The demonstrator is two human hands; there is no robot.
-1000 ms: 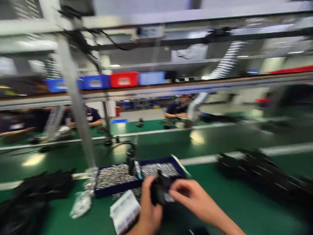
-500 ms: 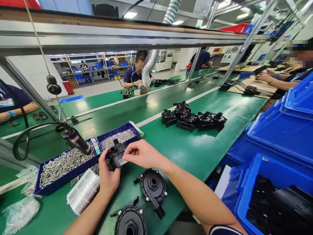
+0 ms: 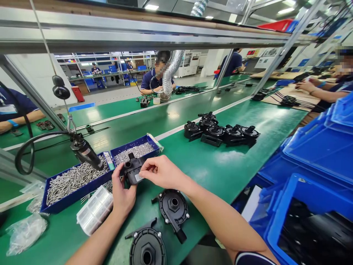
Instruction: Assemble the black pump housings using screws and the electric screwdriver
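My left hand (image 3: 122, 195) grips a small black pump housing (image 3: 133, 170) from below, just above the green table. Fingers of my right hand (image 3: 162, 171) pinch a white label (image 3: 138, 177) on that housing's side. Two round black covers lie on the table below my hands, one (image 3: 173, 207) by my right wrist and one (image 3: 147, 247) near the front edge. A blue tray of small silver screws (image 3: 136, 150) sits right behind the housing.
A longer blue tray of screws (image 3: 72, 181) with a hanging electric screwdriver (image 3: 84, 151) lies to the left. A clear plastic box (image 3: 94, 209) and plastic bags (image 3: 25, 232) are nearby. Several assembled black pumps (image 3: 220, 131) stand mid-table. Blue bins (image 3: 309, 184) crowd the right. Other workers sit across.
The view swung right from a blur and then steadied. Both hands stay on the black housing, which shifted slightly; the right fingers remain on the label.
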